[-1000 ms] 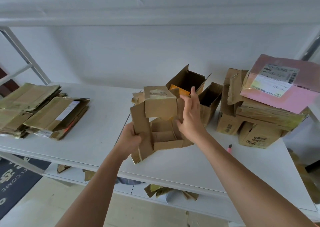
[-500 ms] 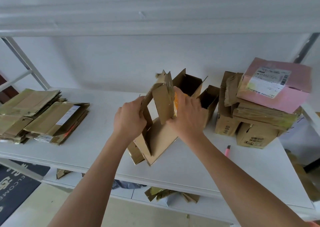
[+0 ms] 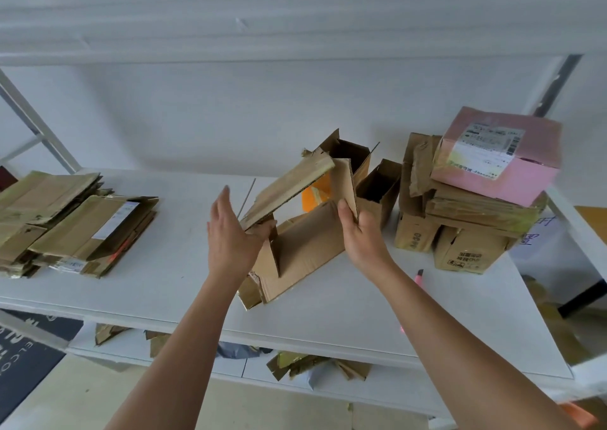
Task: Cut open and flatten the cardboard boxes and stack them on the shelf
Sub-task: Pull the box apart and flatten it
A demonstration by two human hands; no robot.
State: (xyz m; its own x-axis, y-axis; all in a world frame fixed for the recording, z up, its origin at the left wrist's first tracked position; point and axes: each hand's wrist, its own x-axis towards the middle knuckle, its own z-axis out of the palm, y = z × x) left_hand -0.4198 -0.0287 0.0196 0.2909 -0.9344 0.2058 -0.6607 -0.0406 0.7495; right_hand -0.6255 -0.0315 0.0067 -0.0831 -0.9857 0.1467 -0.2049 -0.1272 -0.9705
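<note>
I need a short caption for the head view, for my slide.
Both hands collapse an opened cardboard box on the white shelf.

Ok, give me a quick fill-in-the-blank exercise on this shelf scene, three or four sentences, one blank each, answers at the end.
1. The box on top of the right-hand pile is coloured ____.
2. The stack of flattened cardboard lies at the ____ end of the shelf.
3. The right hand grips one panel of the opened ____ box.
4. The fingers of the ____ hand are straight beside a raised flap.

Missing words: pink; left; cardboard; left
</note>
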